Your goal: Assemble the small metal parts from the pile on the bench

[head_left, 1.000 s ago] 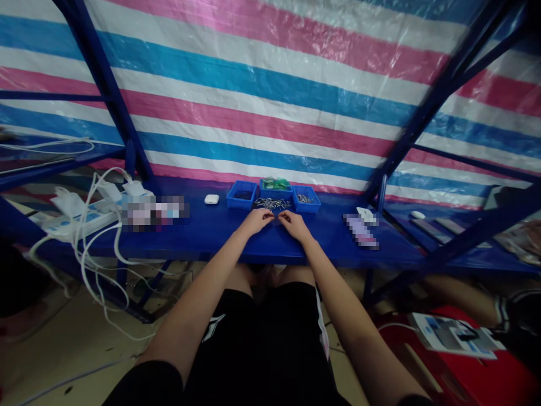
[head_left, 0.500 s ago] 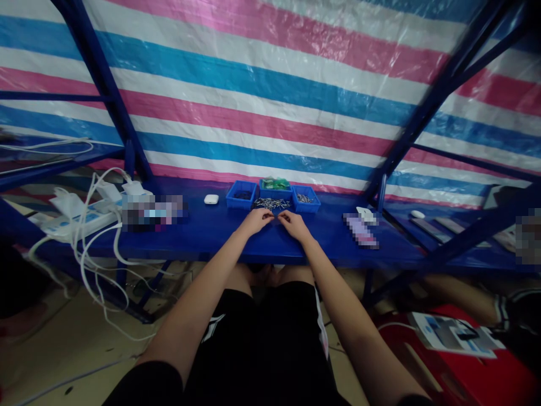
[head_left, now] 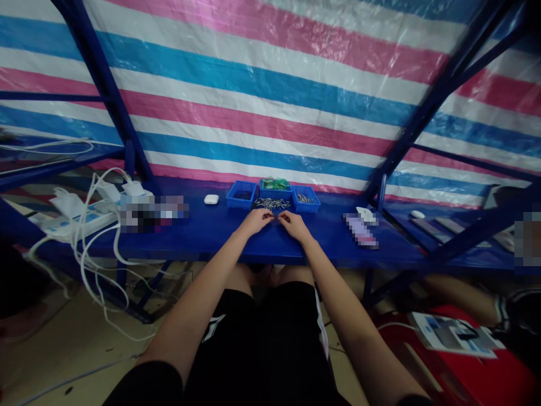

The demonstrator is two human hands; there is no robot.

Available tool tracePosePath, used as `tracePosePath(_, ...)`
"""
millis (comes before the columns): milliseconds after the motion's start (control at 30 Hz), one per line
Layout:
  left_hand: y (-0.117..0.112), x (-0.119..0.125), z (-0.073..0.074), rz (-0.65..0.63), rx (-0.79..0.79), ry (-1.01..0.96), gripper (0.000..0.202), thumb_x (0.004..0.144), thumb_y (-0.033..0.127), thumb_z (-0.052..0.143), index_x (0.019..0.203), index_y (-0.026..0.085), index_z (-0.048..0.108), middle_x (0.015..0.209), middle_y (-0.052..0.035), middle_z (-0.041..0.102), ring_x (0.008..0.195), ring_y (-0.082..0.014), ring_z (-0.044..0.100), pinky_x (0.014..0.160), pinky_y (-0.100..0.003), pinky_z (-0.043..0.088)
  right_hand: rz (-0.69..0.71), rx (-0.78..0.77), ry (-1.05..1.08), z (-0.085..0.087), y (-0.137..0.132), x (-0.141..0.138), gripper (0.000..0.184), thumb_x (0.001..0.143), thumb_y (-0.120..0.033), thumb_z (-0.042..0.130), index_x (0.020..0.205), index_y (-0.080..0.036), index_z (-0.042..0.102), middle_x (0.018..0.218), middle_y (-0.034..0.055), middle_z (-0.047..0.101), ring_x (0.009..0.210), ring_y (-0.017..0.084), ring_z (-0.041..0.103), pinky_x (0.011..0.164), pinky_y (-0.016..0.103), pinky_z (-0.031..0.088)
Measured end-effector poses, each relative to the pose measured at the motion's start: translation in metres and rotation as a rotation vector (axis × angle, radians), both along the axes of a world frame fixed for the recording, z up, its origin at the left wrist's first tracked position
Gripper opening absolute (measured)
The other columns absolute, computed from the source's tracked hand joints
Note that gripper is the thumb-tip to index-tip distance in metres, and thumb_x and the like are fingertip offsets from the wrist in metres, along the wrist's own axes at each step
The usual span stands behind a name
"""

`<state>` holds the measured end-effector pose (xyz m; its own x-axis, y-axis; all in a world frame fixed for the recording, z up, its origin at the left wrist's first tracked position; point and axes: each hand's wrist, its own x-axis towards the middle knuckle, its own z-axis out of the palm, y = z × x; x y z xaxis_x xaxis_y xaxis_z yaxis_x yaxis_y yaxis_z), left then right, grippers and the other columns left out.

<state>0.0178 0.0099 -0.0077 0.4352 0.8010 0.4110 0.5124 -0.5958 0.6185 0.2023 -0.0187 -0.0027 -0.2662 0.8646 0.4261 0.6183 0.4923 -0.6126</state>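
Both hands rest close together at the near side of a loose pile of silvery screw-like metal pieces (head_left: 273, 203). My left hand (head_left: 257, 220) has its fingers bent into a pinch; anything between the tips is too small to make out. Facing it across a narrow gap, my right hand (head_left: 293, 225) is curled in the same way, its fingertips also too small to read. Behind the pile, a blue bin (head_left: 241, 202) with dark small parts stands left. A middle bin holds green bags (head_left: 275, 184), and a right bin (head_left: 306, 207) holds silvery parts.
All this lies on a blue table (head_left: 203, 234). A white earphone case (head_left: 211, 199) lies to the left, beyond it a power strip (head_left: 84, 221) with tangled white cables. A purple phone-like item (head_left: 362, 230) lies right. Blue frame posts (head_left: 95, 67) rise at both sides.
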Motion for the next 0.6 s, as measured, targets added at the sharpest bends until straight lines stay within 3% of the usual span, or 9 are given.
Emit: tracePosePath(600,0.0003,0.0,-0.0012,-0.006,-0.026,-0.02,0.021,0.078,0.031,0.055,0.088,0.017,0.066,0.082,-0.0037,0.069,0.073,-0.0145,0.061,0.068,-0.024,0.046,-0.003,-0.002,0.003,-0.0012,0.0008,0.0004,0.018,0.081,-0.029,0.048,0.088,-0.02,0.063,0.077,0.0014,0.066,0.073,0.015,0.06,0.07,0.025,0.044)
